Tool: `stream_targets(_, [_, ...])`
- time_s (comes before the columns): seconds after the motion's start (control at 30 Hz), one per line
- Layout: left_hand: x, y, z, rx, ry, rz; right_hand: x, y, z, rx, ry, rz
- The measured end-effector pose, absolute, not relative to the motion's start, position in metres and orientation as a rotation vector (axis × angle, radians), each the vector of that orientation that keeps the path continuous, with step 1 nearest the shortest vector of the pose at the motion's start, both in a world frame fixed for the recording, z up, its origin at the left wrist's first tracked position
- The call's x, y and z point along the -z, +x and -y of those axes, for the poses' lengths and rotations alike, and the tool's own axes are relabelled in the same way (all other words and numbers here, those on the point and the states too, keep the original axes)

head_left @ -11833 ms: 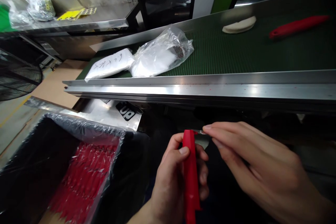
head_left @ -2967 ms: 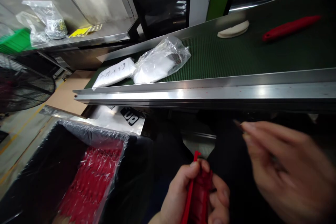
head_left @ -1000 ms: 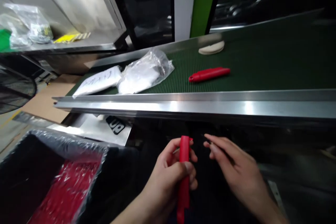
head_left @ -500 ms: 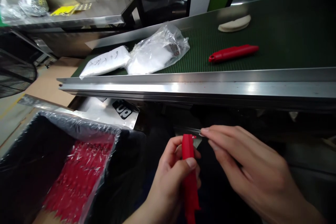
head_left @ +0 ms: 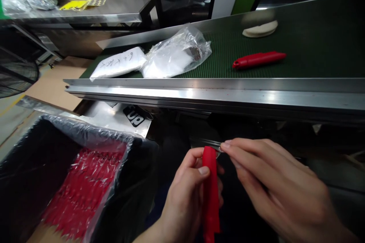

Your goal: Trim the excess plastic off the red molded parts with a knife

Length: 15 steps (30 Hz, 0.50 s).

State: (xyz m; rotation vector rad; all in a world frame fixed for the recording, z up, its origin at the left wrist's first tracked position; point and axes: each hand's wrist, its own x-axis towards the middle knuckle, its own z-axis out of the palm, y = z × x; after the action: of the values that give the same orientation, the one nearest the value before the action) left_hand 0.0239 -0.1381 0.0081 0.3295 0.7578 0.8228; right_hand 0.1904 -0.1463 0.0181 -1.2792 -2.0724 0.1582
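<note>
Between the two hands, the red plastic handle (head_left: 211, 190) stands upright, long axis running away from the body, left hand (head_left: 185, 201) clamped round it. Right hand (head_left: 273, 186) pinches a small metal piece (head_left: 218, 148) at its top end.

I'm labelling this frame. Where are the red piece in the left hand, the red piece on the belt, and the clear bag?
Held red piece (head_left: 210, 182), head view: mid-length.
Belt red piece (head_left: 259, 60), head view: middle.
Clear bag (head_left: 176, 53), head view: centre.
</note>
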Motion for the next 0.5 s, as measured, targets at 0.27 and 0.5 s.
stream_targets(0.27, [-0.0087,0.0215,0.1360,-0.811,0.342,-0.788,-0.0171,0.1902,0.1452,-0.116,-1.290,2.097])
stream_targets(0.5, [-0.0082,0.0209,0.1368,-0.795,0.371,-0.811,-0.0165,0.1915,0.1445,-0.130,-1.269,2.110])
